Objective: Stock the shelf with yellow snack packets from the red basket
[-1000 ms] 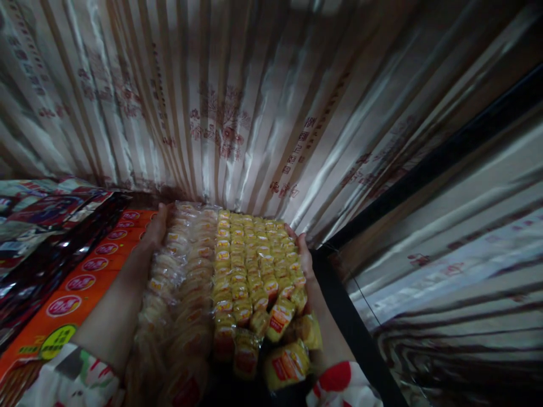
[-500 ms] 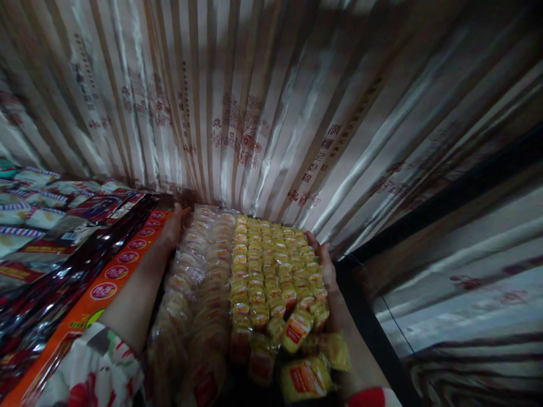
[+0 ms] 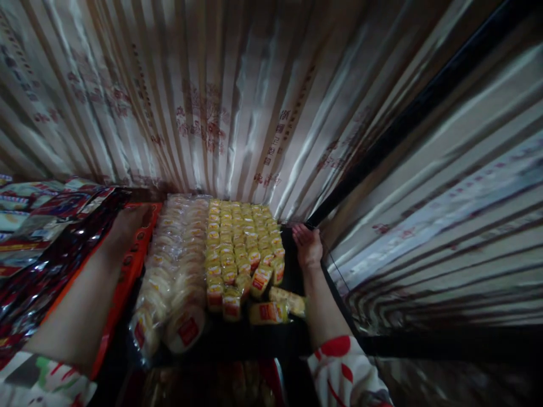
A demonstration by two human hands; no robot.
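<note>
You're in a shop or stall, looks like: yellow-wrapped snacks [image 3: 240, 240], clear-wrapped round snacks [image 3: 176, 263] and orange packs [image 3: 138, 249] sit side by side like stock (pleated printed sheeting [image 3: 212, 96] behind, dim light).

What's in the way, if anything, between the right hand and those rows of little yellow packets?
Nothing visible stands in the way. Between the right hand and the rows of yellow-wrapped packets, just a strip of dark surface shows.
</note>
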